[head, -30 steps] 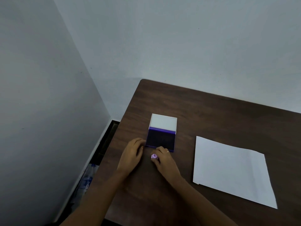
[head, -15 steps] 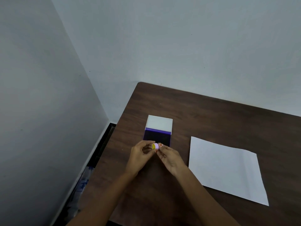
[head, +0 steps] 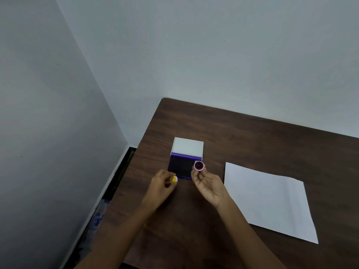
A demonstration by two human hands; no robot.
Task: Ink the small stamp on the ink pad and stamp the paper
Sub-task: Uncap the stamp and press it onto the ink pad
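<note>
On the dark wooden table (head: 252, 144) in front of me, going from the left, my left hand (head: 161, 188) rests low near the front-left corner of the ink pad (head: 182, 167), fingers curled closed around the small cap (head: 173, 179), whose yellow top peeks out between thumb and forefinger. Just beyond it the ink pad lies open, its white lid (head: 188, 148) tipped back and the dark purple inking surface bare. My right hand (head: 208, 184) is raised at the pad's near-right corner, fingertips pinched narrow on the small stamp (head: 198, 165), which is turned so its round dark face looks up at me. Further right, well apart from both hands, the sheet of paper (head: 270, 202) lies flat and, as far as I can see, unmarked.

I judge that I am at the uncapping step, now finished, with inking not yet begun. Next I need to turn the stamp face down, press it squarely onto the purple surface, then carry it right to the paper. The cap can stay in my left hand or be set aside.

Half a second ago my two hands were together in front of the pad, gripping the stamp with its cap on; now they have drawn apart and cap and stamp are separate.
</note>
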